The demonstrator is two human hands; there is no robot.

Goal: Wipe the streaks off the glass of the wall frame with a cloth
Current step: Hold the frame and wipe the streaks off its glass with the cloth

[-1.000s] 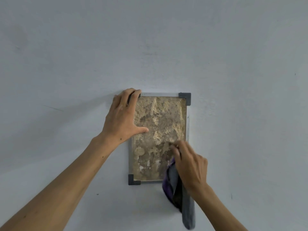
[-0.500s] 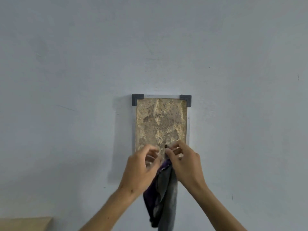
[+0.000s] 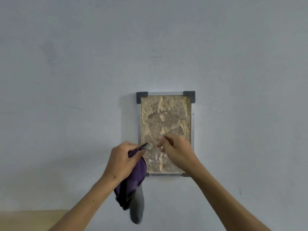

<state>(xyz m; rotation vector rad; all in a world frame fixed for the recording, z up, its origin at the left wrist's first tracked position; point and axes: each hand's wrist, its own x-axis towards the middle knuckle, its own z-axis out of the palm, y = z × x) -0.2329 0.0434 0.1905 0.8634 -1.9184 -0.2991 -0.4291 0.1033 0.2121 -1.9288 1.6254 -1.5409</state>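
A small wall frame (image 3: 192, 124) with a silver edge and dark corner caps hangs on the pale wall; its glass (image 3: 165, 117) covers a mottled tan picture. My left hand (image 3: 122, 161) grips a purple and grey cloth (image 3: 133, 185) at the frame's lower left edge, and most of the cloth hangs below the hand. My right hand (image 3: 177, 150) is blurred in front of the lower right part of the glass, fingers loosely curled and holding nothing. The hands hide the frame's lower left corner and part of its lower glass.
A plain pale wall (image 3: 83, 80) surrounds the frame. A light wooden surface (image 3: 30, 219) shows at the bottom left corner.
The cloth passed from my right hand to my left. My left hand came down from the frame's top left corner and now holds the cloth at the lower left; my right hand let go.
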